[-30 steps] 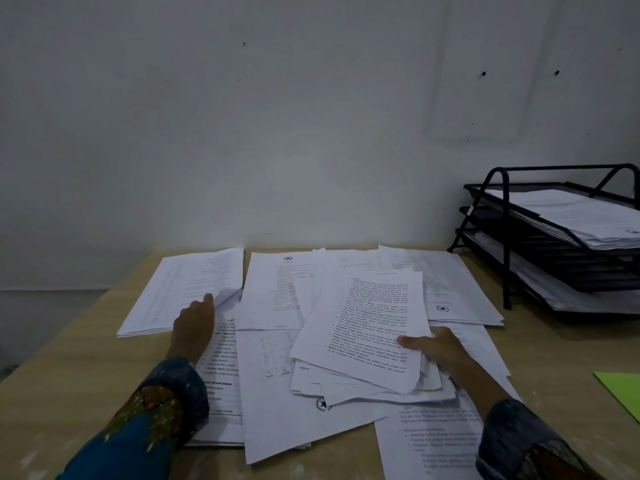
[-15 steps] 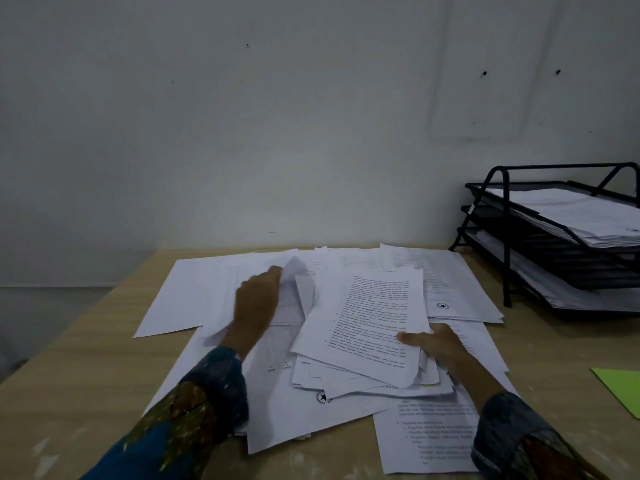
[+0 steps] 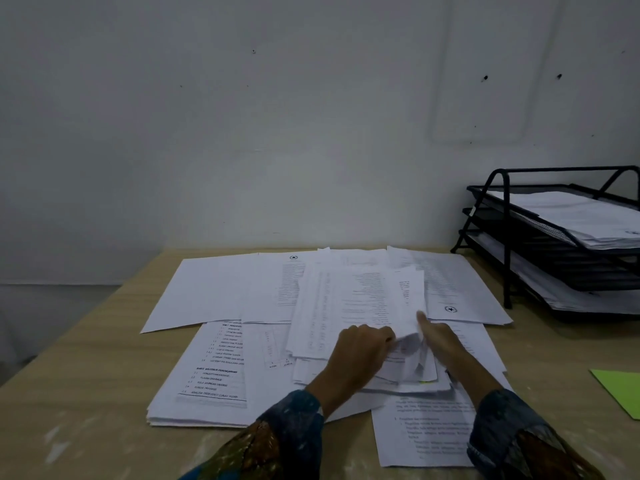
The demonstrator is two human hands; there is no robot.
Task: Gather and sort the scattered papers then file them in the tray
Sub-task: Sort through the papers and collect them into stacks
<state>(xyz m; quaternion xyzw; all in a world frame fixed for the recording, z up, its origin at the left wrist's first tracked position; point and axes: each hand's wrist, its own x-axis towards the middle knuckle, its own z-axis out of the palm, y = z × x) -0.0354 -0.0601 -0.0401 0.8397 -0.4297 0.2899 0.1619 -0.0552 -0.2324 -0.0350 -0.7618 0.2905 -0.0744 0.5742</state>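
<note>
Scattered white printed papers (image 3: 221,292) cover the middle of the wooden desk (image 3: 79,382), overlapping in loose layers. A thicker stack (image 3: 207,386) lies at the near left. My left hand (image 3: 360,351) and my right hand (image 3: 443,344) meet at the near edge of the central pile, both gripping a bent, curled bunch of sheets (image 3: 405,306) that lifts off the pile. A black three-tier wire tray (image 3: 509,244) stands at the right by the wall, with papers in its top and bottom tiers.
A green sheet (image 3: 623,389) lies at the desk's right edge. A pale wall runs right behind the desk. The desk's left edge drops off to a grey floor. A printed page (image 3: 426,438) lies near the front edge between my sleeves.
My left hand moved right from the far-left papers to the central pile and joined my right hand. The top sheets there are now bent and lifted between both hands.
</note>
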